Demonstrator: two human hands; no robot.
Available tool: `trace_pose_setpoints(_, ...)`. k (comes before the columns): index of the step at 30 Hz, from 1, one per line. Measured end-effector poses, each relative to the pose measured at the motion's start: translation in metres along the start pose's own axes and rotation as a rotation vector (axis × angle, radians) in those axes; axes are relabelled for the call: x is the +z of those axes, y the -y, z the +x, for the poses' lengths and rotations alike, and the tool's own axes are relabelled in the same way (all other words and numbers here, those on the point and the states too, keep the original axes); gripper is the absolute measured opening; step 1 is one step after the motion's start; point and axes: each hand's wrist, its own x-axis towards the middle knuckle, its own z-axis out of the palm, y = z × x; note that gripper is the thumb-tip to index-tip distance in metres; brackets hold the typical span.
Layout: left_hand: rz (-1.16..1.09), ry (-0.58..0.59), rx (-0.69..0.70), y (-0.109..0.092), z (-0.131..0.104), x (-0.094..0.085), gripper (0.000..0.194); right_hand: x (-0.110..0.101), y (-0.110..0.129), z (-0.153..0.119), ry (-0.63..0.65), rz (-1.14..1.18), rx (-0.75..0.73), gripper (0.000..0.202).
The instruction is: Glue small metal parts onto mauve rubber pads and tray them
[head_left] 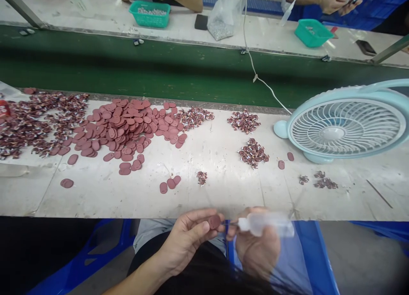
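Note:
My left hand (188, 237) pinches a small dark red oval piece (214, 221) just below the near edge of the white table (223, 192). Beside it, my right hand (255, 248) grips a small clear squeeze bottle (266, 224), blurred, with its nozzle pointing left at the oval piece. A big heap of the same red oval pieces (124, 126) lies on the table to the upper left, and a few loose ones (170, 184) rest closer to me.
Small piles of shiny reddish bits (253, 153) dot the table, with a large spread (35, 120) at far left. A pale blue fan (347, 126) lies at right, its white cord crossing a green conveyor belt (159, 69). Other people's hands, teal baskets (150, 13) and a plastic bag sit across it.

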Motion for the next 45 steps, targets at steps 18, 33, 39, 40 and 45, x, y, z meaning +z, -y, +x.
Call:
trace_pose_setpoints(18,-0.006,-0.153,0.119,-0.021,-0.011,-0.029,0.027,0.031,-0.026,0.052,0.22,-0.763,-0.201,0.032)
trace_pose_setpoints(33,0.043,-0.128,0.14,-0.02,-0.013,-0.029,0.024,0.013,0.004,0.028,0.377,-0.829,-0.047,0.019)
trace_pose_setpoints(39,0.143,-0.055,0.178,-0.011,-0.008,-0.02,0.022,0.01,0.008,-0.002,0.511,-0.575,0.051,0.019)
trace_pose_setpoints(40,0.153,-0.048,0.188,-0.01,-0.008,-0.019,0.021,0.011,0.008,-0.003,0.491,-0.598,0.052,0.018)
trace_pose_setpoints(45,0.182,-0.049,0.204,-0.006,-0.007,-0.017,0.018,0.014,0.007,0.0,0.467,-0.63,0.082,0.017)
